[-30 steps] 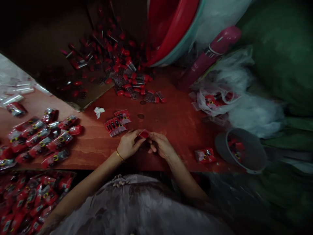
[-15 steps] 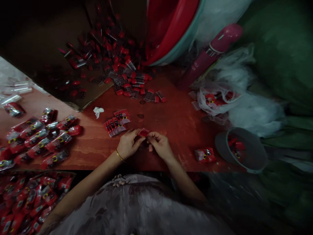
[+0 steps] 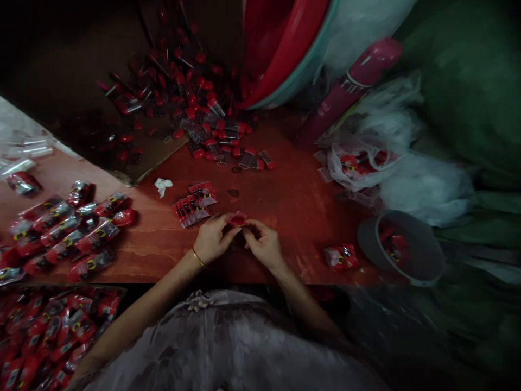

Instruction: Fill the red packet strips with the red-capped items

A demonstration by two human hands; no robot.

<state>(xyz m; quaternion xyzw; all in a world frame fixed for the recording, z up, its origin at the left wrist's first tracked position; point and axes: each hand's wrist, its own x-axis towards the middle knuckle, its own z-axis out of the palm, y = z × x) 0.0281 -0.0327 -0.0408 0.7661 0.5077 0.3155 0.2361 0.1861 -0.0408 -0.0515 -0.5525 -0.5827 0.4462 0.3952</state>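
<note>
My left hand and my right hand meet over the near part of the tabletop. Between their fingertips is a small red printed card, its face partly covered by the fingers. The left hand, with a gold bangle at its wrist, pinches one side of the card; the right thumb and fingers close on the other side. Just beyond the left hand lies a fanned row of red printed cards, with a few more cards overlapping behind it.
Wrapped red packs lie at left, above a box of similar packs. A cardboard box spills red-capped tubes. At right stand a grey tub, a pack stack, a plastic bag and a pink bottle.
The right hand's fingers have curled in closer beneath the card; a lower finger that stuck out is now tucked in. The card stays in nearly the same place.
</note>
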